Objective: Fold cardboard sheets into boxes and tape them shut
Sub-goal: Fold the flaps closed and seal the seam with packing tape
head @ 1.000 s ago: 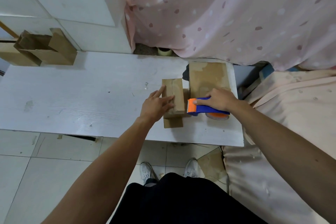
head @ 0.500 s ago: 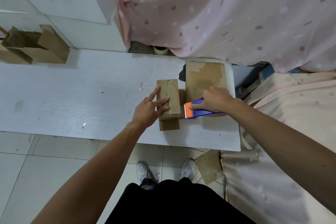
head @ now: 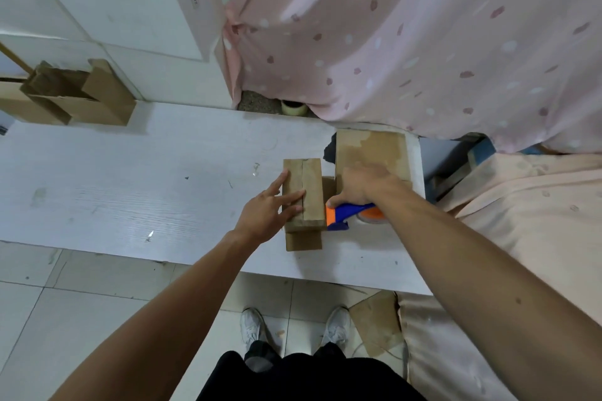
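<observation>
Box pinned flat, tape dispenser at its side

On the white table (head: pixel 130 172), the left hand (head: pixel 267 212) presses straight, spread fingers on the small cardboard box (head: pixel 309 185) near the front edge. Just right, the right hand (head: pixel 365 185) grips the blue-and-orange tape dispenser (head: pixel 345 213).
</observation>
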